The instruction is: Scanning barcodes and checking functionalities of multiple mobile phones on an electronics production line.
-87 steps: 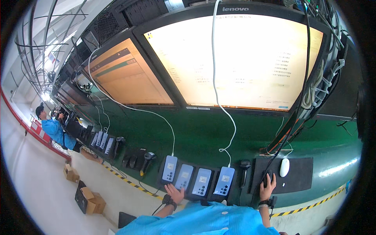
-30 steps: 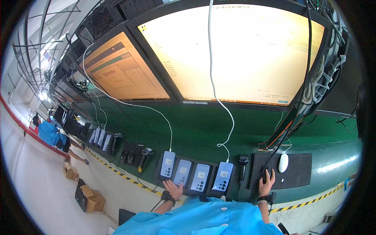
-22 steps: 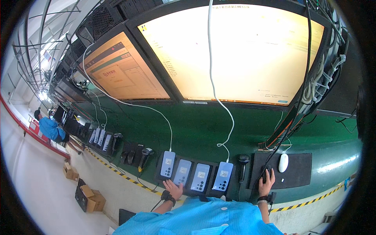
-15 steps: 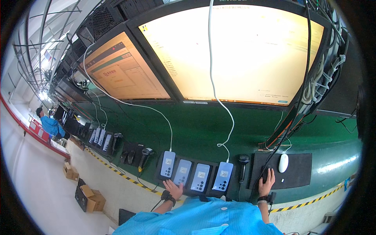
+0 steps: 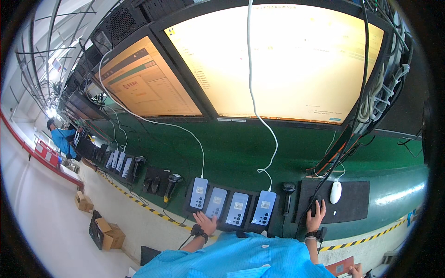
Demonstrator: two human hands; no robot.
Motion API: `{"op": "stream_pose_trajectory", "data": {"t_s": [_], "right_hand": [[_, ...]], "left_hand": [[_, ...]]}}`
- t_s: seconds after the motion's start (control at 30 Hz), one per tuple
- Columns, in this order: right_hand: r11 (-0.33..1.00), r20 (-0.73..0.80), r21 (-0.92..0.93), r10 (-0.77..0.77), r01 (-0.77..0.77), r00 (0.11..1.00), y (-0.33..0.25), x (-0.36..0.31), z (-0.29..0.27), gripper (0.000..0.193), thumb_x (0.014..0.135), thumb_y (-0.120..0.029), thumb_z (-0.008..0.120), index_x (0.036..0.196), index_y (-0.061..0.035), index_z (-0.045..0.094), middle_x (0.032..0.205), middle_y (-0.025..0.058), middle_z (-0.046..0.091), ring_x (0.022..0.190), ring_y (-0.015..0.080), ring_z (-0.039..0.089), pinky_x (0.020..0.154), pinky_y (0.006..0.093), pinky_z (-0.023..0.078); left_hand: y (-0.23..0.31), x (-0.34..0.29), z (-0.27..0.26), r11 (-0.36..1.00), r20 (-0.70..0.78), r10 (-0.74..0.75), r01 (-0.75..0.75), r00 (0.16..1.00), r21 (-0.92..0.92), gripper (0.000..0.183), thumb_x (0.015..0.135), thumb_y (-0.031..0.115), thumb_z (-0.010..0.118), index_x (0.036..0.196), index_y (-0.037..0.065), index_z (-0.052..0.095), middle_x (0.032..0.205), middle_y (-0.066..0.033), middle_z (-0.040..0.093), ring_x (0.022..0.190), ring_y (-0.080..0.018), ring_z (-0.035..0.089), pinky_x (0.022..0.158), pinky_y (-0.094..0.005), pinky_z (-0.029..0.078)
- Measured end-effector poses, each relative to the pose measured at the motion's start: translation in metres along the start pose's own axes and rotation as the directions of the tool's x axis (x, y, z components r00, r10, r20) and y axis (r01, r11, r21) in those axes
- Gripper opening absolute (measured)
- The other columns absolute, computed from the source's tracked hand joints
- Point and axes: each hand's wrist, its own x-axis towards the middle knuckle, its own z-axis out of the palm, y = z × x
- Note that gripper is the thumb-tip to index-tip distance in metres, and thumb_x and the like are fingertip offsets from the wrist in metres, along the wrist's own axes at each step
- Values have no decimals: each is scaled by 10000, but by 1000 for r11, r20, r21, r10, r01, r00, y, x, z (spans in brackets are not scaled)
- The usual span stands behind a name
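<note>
My left hand (image 5: 205,223) lies flat with its fingers spread at the front edge of a black mat, touching the lower end of the second smartphone (image 5: 216,203). That phone is one of several bluish phones lying back side up in a row. The leftmost phone (image 5: 199,193) and the rightmost phone (image 5: 264,208) each have a white cable (image 5: 270,183) at the top end. My right hand (image 5: 316,217) is curled over a black computer mouse (image 5: 314,207), mostly hidden under it, on a black mouse pad (image 5: 352,204). A white mouse (image 5: 336,192) sits beside it.
A barcode scanner (image 5: 288,199) stands between phones and pad; another scanner (image 5: 172,185) is left of the row. Two lit monitors (image 5: 278,65) rise behind, with cables hanging in front. Another person's hand (image 5: 356,271) holds a reddish flat piece (image 5: 340,267) at the lower right.
Another person's hand with the reddish flat piece has come into view at the lower right. The far-left person in blue has shifted posture. My hands stay in place.
</note>
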Motion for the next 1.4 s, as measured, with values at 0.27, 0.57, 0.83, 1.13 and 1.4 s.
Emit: {"op": "stream_pose_trajectory", "data": {"t_s": [0.27, 0.57, 0.83, 1.13, 1.4], "right_hand": [[1000, 4, -27, -7, 7, 1000, 1, -1, 0, 539, 758, -30, 624, 1287, -93, 539, 1450, 204, 350, 1319, 410, 332, 1105, 486, 263], [998, 1, -58, -38, 38, 999, 4, -2, 2, 550, 769, -39, 632, 1307, -106, 535, 1455, 204, 349, 1316, 409, 332, 1094, 487, 264], [995, 4, -93, -33, 33, 999, 1, 0, 3, 529, 799, -57, 641, 1314, -115, 534, 1464, 194, 344, 1312, 404, 334, 1096, 486, 252], [995, -3, -99, -22, 22, 1000, 0, 1, 4, 515, 804, -66, 641, 1307, -112, 539, 1461, 196, 348, 1307, 405, 336, 1095, 485, 251], [999, -23, -38, 0, -1, 1000, 0, -1, 3, 508, 788, -48, 641, 1286, -98, 554, 1456, 207, 350, 1322, 402, 334, 1100, 471, 267]], "left_hand": [[-2, 0, 0, 1000, 27, -4, 4, 1000, 17, 930, 888, 503, 502, 1335, -246, 178, 1416, -426, 162, 1354, -570, 21, 1119, -597, 34], [2, -1, -3, 999, 16, -25, 25, 1000, -31, 927, 886, 498, 512, 1340, -240, 182, 1420, -422, 162, 1367, -555, 9, 1123, -587, 43], [-1, 0, -1, 1000, 30, -26, 25, 999, 6, 936, 883, 500, 518, 1344, -236, 168, 1421, -421, 154, 1368, -554, 5, 1123, -587, 45], [0, -1, -1, 999, 24, -26, 27, 999, -38, 942, 889, 509, 501, 1343, -242, 159, 1419, -428, 144, 1364, -561, -7, 1122, -588, 35], [-2, -1, 2, 1000, 20, -10, 10, 1000, -15, 942, 892, 505, 503, 1340, -249, 158, 1416, -436, 141, 1363, -565, -12, 1121, -592, 32]]}}
